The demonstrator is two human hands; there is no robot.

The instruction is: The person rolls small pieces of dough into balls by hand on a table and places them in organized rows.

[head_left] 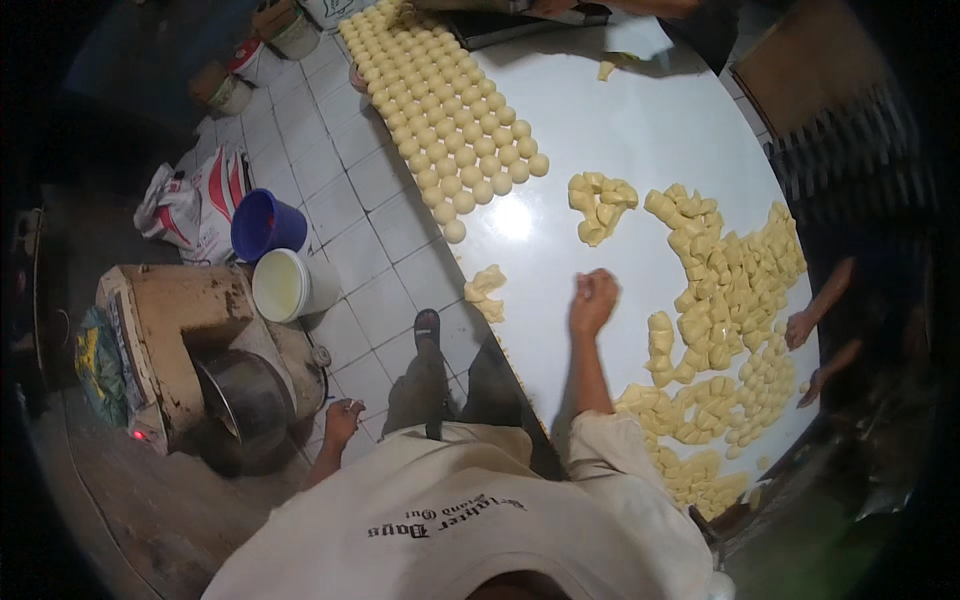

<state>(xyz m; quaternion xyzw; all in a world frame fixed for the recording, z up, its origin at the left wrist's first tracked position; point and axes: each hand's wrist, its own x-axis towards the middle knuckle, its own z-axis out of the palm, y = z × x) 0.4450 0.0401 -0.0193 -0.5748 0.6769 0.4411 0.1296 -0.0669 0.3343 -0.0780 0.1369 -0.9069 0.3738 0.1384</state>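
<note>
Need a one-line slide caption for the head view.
Dough balls in rows and loose dough pieces on a white table, right hand over it, left hand beyond its edge.

A blue bucket (284,229) and red-and-white sacks (212,205) sit toward ten o'clock, a white bucket (322,284) at nine, a worn machine (178,318) between eight and nine.

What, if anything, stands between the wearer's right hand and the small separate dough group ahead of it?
Nothing visible does: only white tabletop shows between the right hand and the small dough group. The larger spread of dough pieces lies off to the right.
</note>
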